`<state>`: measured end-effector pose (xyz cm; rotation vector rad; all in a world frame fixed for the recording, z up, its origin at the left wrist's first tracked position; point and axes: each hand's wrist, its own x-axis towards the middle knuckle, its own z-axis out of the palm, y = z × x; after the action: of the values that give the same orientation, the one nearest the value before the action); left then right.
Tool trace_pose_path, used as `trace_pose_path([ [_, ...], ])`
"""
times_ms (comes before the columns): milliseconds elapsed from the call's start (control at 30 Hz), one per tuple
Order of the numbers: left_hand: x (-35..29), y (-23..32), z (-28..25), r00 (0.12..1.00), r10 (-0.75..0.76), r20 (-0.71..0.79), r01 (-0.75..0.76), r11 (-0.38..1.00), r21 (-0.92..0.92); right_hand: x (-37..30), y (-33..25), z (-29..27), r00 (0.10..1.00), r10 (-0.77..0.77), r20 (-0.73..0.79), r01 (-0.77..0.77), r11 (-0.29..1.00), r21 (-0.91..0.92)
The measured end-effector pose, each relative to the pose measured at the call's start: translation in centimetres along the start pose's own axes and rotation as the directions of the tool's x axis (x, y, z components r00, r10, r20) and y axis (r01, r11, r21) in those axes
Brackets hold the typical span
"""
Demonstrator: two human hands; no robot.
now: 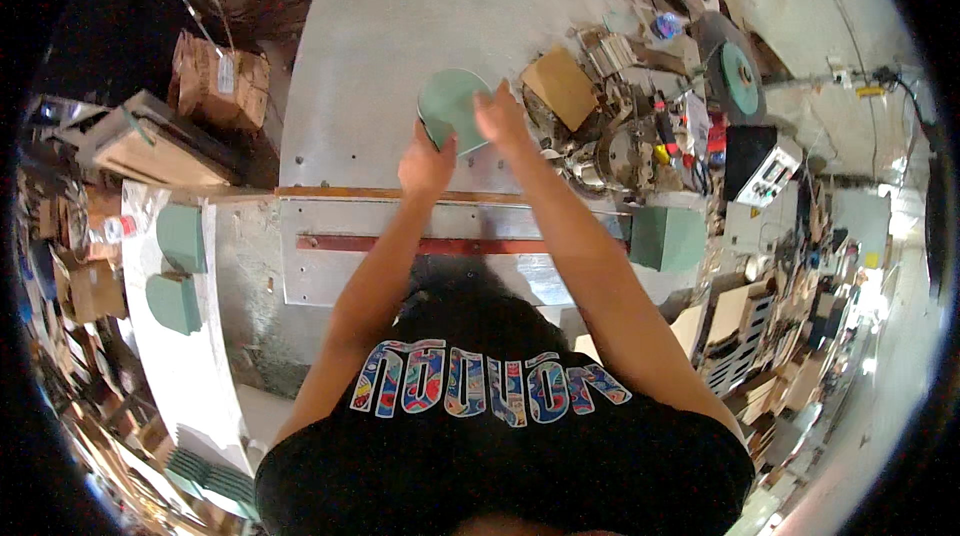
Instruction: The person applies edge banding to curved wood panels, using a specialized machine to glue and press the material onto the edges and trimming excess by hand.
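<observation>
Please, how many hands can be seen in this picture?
2: the left hand holds the lower-left edge of the green disc, and the right hand is at its right side. No other hand is visible.

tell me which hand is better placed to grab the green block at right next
Probably the right hand, which is nearer the green block; the left hand is farther and holds the green disc at its lower edge.

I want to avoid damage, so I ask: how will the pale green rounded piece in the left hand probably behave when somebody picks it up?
The pale green rounded piece is probably stiff: it shows no sag in the left hand. Its face looks smooth, so it may be slightly slippery. Stood on its curved edge, it might roll.
</observation>
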<state>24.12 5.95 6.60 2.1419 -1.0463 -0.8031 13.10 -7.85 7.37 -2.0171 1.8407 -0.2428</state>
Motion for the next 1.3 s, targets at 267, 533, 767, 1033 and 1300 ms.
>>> trace_pose_path([
  [267,-6.3,5.1,-15.8,0.998,0.063,0.008,-0.047,0.818,-0.573,-6.6,-6.1,-16.5,0.773,-0.198,0.602,-0.534,0.308,0.787],
  [533,-17.4,14.7,-19.9,0.995,-0.044,-0.093,-0.074,0.311,-0.947,-16.5,-7.1,-21.2,0.892,-0.355,0.281,-0.271,0.078,0.959],
  [767,-20.1,14.2,-15.2,0.975,0.084,-0.204,-0.221,0.351,-0.91,-20.8,-1.2,-21.1,0.967,-0.116,0.227,-0.229,-0.003,0.973],
  [1033,-21.4,9.7,-7.1,0.997,0.007,-0.082,-0.064,0.689,-0.722,-22.1,7.8,-17.6,0.97,-0.233,-0.062,0.132,0.299,0.945],
  [1300,-17.0,-1.0,-6.7,0.994,-0.103,-0.036,0.051,0.728,-0.684,-23.2,18.0,-4.1,0.966,-0.173,0.191,-0.048,0.609,0.792],
])
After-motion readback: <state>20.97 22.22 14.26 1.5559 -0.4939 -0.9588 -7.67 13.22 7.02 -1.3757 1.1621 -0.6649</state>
